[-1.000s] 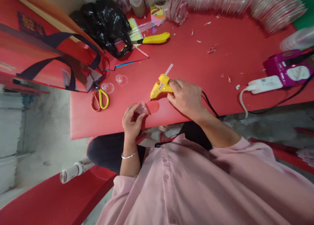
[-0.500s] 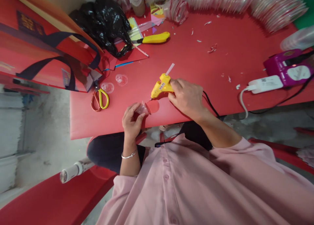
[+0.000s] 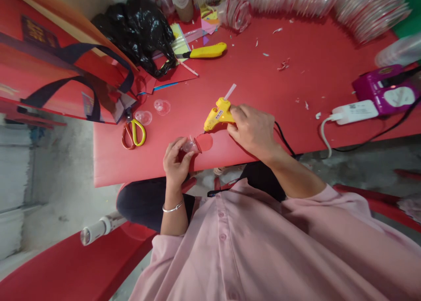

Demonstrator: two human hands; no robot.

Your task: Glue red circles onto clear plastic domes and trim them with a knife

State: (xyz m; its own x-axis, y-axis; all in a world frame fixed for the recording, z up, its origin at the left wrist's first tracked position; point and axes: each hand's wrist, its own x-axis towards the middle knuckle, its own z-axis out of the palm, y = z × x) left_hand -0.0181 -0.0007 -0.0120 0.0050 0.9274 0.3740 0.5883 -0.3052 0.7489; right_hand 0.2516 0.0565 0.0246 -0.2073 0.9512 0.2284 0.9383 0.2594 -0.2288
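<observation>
Inside R hand (image 3: 252,128), glue gun (image 3: 218,116)

The glue gun (image 3: 216,117) looks plastic, the black bag (image 3: 141,33) glossy.

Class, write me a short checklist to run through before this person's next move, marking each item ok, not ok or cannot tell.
1. Glue gun gripped: ok, in the right hand, nozzle pointing down towards the red disc.
2. Glue stick loaded: ok, its end sticks out of the gun's back.
3. Clear plastic piece steadied: ok, pinched in the left hand.
4. Nozzle hot: cannot tell, heat does not show.
5. Scissors away from both hands: ok.
6. Table free of scraps: not ok, several lie on its far half.
</observation>
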